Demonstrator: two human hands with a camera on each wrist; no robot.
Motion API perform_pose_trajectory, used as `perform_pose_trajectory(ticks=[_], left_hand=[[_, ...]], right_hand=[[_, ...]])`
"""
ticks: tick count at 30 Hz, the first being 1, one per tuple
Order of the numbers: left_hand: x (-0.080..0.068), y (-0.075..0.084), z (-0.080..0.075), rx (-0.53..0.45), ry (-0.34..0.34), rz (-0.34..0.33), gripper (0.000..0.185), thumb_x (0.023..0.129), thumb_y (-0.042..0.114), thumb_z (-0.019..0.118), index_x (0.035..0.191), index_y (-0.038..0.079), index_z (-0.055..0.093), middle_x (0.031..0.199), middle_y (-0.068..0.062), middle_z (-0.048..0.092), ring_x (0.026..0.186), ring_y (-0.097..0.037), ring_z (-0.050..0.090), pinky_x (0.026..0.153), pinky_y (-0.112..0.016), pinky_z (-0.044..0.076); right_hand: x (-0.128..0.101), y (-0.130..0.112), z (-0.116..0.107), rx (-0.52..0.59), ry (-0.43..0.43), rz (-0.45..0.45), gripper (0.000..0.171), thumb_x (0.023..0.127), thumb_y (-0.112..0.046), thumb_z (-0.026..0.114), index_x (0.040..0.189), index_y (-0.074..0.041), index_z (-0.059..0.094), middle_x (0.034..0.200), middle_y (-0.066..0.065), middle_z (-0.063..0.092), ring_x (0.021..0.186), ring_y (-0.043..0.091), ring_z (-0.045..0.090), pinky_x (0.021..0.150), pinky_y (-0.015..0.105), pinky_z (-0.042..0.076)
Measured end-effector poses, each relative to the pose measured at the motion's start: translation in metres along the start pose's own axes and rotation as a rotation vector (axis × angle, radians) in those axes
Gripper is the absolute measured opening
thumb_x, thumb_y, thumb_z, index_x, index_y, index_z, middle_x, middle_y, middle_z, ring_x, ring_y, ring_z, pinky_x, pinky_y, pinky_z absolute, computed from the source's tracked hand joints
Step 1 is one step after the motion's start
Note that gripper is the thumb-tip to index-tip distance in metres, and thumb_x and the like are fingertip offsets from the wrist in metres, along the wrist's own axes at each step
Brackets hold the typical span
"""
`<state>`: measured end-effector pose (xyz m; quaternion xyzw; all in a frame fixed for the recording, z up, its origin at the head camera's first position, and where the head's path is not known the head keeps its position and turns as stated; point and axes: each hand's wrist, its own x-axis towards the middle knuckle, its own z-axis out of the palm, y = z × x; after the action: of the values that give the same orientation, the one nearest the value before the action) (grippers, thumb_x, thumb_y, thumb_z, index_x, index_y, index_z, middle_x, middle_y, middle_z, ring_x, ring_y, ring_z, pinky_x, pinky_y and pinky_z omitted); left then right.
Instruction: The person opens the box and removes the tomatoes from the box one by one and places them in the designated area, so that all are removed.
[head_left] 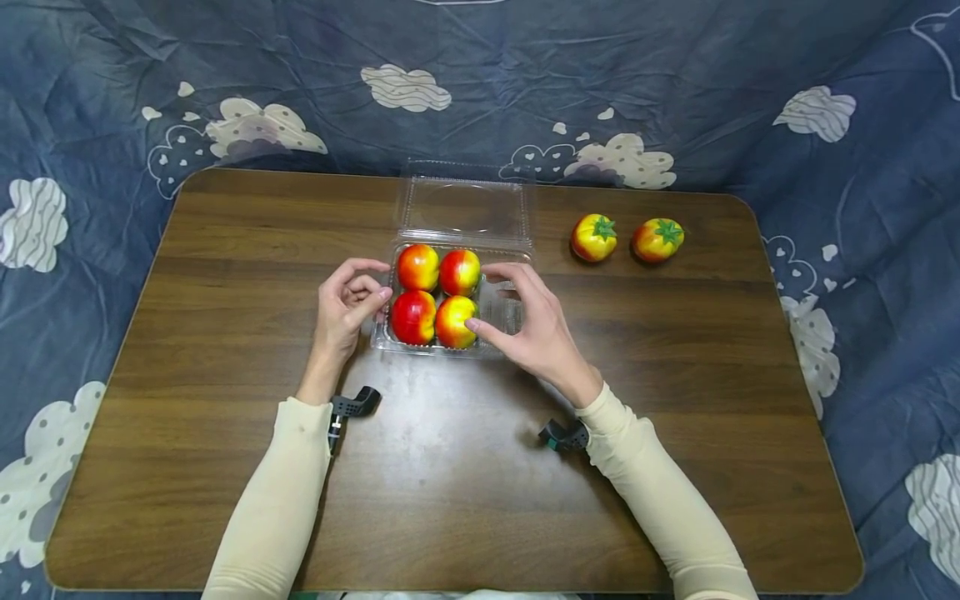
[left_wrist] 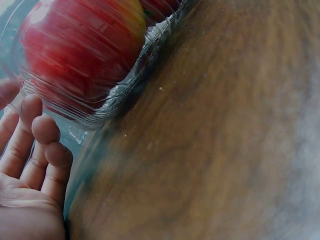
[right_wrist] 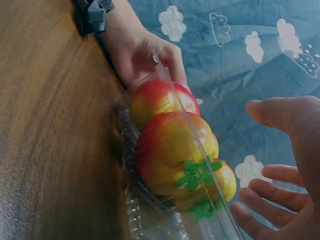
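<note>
No writing or labels can be read. A clear plastic box (head_left: pixel 502 321) with four tomatoes (head_left: pixel 438 293) sits mid-counter (head_left: pixel 225 350), lid open. The left hand (head_left: pixel 347 310), fingers loosely curled, touches its left wall. The right hand (head_left: pixel 528 325) spreads open over the right part, a fingertip touching the near-right tomato (head_left: pixel 453 321).

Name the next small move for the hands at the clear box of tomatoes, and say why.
Probably the right hand should reach for the nearer red-yellow toy tomato on the brown wooden table: the clear plastic clamshell box holds four, its right part stands free, its lid open.
</note>
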<state>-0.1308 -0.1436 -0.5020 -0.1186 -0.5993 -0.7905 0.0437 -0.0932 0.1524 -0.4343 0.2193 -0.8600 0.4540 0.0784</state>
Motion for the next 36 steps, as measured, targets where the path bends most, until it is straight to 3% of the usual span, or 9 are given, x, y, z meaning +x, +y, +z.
perform_pose_trajectory(ticks=[9,18,29,36], left_hand=[[0.000,-0.001,0.000,-0.004,-0.002,0.001,0.030,0.090,-0.011,0.069,0.119,-0.016,0.062,0.070,-0.010,0.067,0.049,-0.019,0.055,0.049,-0.021,0.053],[0.001,0.000,0.001,0.004,0.001,0.009,0.030,0.090,-0.012,0.069,0.119,-0.016,0.061,0.069,-0.009,0.066,0.048,-0.019,0.055,0.047,-0.022,0.053],[0.001,0.001,0.002,-0.003,-0.005,0.009,0.031,0.089,-0.012,0.068,0.119,-0.017,0.061,0.069,-0.010,0.067,0.048,-0.019,0.055,0.047,-0.022,0.053],[0.001,0.000,0.001,-0.001,-0.003,0.011,0.031,0.089,-0.012,0.069,0.119,-0.016,0.061,0.070,-0.008,0.068,0.049,-0.020,0.055,0.048,-0.022,0.052]], right_hand=[[-0.001,0.001,0.010,0.040,-0.076,-0.028,0.063,0.087,-0.029,0.088,0.138,-0.006,0.059,0.125,0.009,0.065,0.114,0.024,0.065,0.096,0.045,0.061],[-0.001,0.004,0.015,0.009,-0.111,-0.062,0.051,0.088,-0.029,0.087,0.126,-0.005,0.065,0.126,0.008,0.065,0.108,0.030,0.064,0.092,0.048,0.061],[0.002,0.003,0.016,-0.156,-0.208,0.016,0.059,0.089,-0.043,0.082,0.133,-0.008,0.062,0.131,0.007,0.068,0.110,0.027,0.064,0.095,0.039,0.057],[0.003,0.003,0.016,-0.156,-0.265,0.046,0.064,0.089,-0.046,0.082,0.136,-0.009,0.058,0.129,0.006,0.069,0.105,0.024,0.068,0.094,0.039,0.060]])
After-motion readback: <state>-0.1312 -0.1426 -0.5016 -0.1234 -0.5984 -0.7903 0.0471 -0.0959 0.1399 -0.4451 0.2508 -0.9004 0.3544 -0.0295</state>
